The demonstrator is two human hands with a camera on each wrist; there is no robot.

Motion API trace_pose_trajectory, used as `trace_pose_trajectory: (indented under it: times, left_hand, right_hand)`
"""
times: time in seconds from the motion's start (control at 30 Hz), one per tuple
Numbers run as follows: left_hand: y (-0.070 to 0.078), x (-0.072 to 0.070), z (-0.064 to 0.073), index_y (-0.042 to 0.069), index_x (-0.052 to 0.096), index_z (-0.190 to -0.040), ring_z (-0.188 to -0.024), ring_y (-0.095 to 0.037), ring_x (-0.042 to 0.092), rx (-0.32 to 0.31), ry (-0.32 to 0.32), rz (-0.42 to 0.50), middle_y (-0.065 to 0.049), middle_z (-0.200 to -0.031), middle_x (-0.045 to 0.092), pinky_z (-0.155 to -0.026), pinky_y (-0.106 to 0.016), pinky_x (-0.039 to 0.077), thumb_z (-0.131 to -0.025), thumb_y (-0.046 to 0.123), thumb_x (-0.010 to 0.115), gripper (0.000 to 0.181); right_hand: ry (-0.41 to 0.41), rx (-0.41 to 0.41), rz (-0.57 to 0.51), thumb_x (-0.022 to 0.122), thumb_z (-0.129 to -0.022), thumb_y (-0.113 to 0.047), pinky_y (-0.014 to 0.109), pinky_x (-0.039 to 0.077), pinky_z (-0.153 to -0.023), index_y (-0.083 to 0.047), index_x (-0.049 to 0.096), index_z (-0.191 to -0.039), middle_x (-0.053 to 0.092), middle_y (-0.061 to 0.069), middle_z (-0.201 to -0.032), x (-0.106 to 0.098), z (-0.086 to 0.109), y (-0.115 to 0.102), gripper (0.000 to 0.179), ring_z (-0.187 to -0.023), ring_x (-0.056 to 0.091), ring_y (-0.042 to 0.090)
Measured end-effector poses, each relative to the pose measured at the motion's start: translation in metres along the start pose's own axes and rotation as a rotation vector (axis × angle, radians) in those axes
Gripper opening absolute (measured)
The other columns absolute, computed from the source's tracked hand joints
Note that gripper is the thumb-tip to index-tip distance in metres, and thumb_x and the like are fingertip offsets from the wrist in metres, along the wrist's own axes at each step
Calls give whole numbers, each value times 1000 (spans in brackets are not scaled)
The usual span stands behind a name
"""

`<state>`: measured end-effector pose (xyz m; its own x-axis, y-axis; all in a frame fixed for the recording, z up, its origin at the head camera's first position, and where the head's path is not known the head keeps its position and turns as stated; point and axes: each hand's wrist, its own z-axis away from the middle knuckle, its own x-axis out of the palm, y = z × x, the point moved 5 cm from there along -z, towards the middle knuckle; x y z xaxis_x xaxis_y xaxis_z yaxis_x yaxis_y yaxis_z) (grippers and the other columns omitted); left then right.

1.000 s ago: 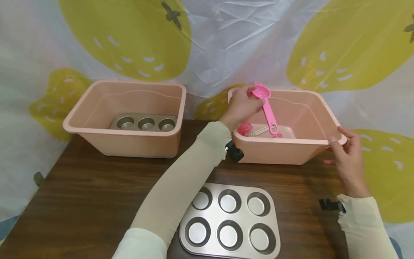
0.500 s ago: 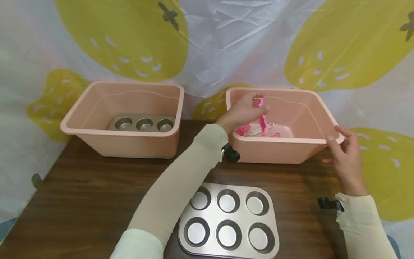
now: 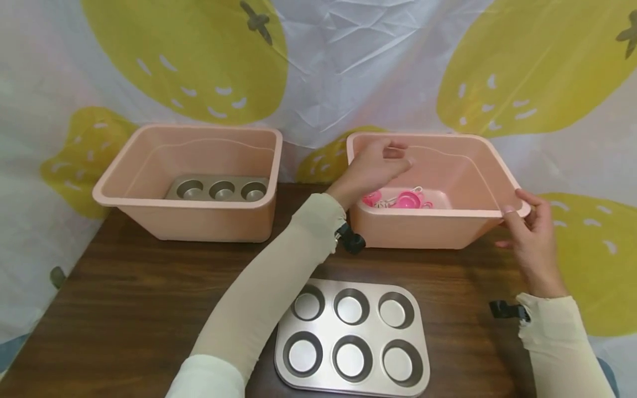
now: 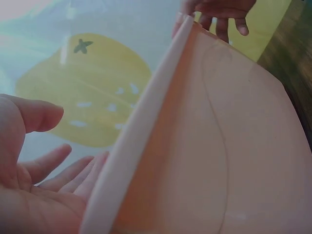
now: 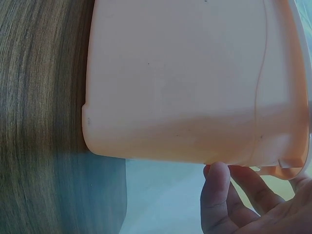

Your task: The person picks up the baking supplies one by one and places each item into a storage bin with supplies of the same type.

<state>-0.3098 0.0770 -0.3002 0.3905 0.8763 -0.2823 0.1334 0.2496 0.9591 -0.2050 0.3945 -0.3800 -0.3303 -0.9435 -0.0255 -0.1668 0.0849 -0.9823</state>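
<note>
My left hand (image 3: 379, 166) hovers over the left end of the right-hand pink bin (image 3: 413, 229). In the left wrist view, that hand (image 4: 44, 170) has its fingers apart with nothing between them, close by the bin's rim (image 4: 141, 126). Below it, a pink measuring spoon (image 3: 409, 199) lies on the bin floor among other small pink and beige utensils, partly hidden by the front wall. My right hand (image 3: 534, 240) grips the bin's right front corner, thumb on the rim. The right wrist view shows its fingers (image 5: 251, 187) against the bin's outer side.
A second pink bin (image 3: 186, 204) stands to the left with a muffin tin (image 3: 222, 190) inside. Nearer me on the wooden table (image 3: 124, 309) lies another muffin tin (image 3: 350, 337), apparently stacked on one more. A lemon-print cloth (image 3: 318, 66) hangs right behind the bins.
My left hand lowered the pink measuring spoon into the right-hand bin and let go of it; the spoon now lies on the bottom. My right hand keeps its grip on the corner.
</note>
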Motion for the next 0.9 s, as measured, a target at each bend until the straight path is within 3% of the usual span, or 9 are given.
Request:
trace_pose_trajectory:
  times: [0.2, 0.47, 0.67, 0.9]
  left_hand:
    - [2, -11, 12, 5, 62, -137, -127, -20, 66, 80, 5, 149, -10, -137, 68, -90, -21, 61, -102, 19, 72, 39]
    - [1, -24, 29, 3, 63, -134, -118, -23, 71, 117, 49, 266, -12, -132, 69, -92, -36, 64, -101, 15, 72, 37]
    - [0, -34, 41, 3, 64, -134, -110, -24, 74, 154, 79, 279, -13, -129, 69, -90, -39, 65, -101, 15, 72, 36]
    - [-6, -50, 62, 4, 63, -135, -114, -27, 72, 143, 106, 308, -16, -135, 68, -89, -39, 64, -102, 12, 70, 35]
  right_hand:
    - [-1, -7, -18, 68, -102, -14, 21, 54, -43, -22, 51, -144, 63, -4, -117, 1, -1, 0, 46, -84, 66, 5]
    - [-20, -2, -15, 67, -103, -14, 21, 54, -44, -23, 49, -144, 61, -4, -118, 0, -1, 0, 46, -85, 65, 5]
    - [-29, -2, -27, 67, -103, -14, 21, 55, -45, -23, 49, -144, 61, -3, -112, 0, -3, -2, 45, -85, 66, 5]
    - [-29, 1, -26, 68, -102, -11, 20, 54, -44, -22, 52, -140, 66, -6, -111, -1, -5, -2, 42, -82, 69, 2]
